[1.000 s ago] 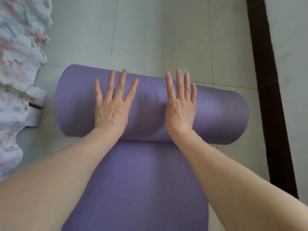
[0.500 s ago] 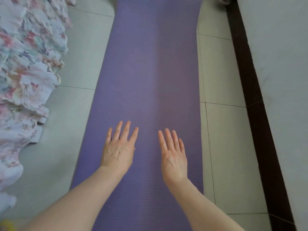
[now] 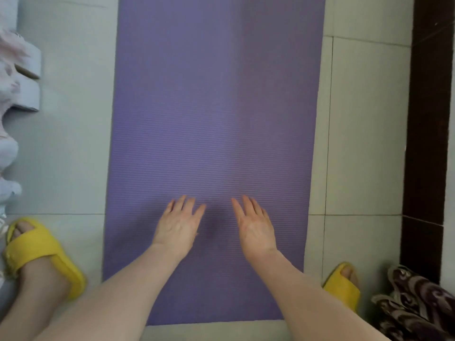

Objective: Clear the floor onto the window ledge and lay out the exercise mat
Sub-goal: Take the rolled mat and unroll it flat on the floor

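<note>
The purple ribbed exercise mat lies unrolled and flat on the pale tiled floor, running from its near edge at the bottom up past the top of the view. My left hand and my right hand are over the mat's near part, palms down, fingers spread, holding nothing. Whether the palms touch the mat I cannot tell. No roll of mat is visible.
My feet in yellow slippers stand either side of the mat, left and right. Floral bedding hangs at the left edge. A dark wooden strip runs along the right, with brown patterned fabric at the bottom right.
A second ago both hands pressed on the rolled part of the mat; the roll has since run out flat. The hands have drawn back toward the mat's near end, and my feet have come into view.
</note>
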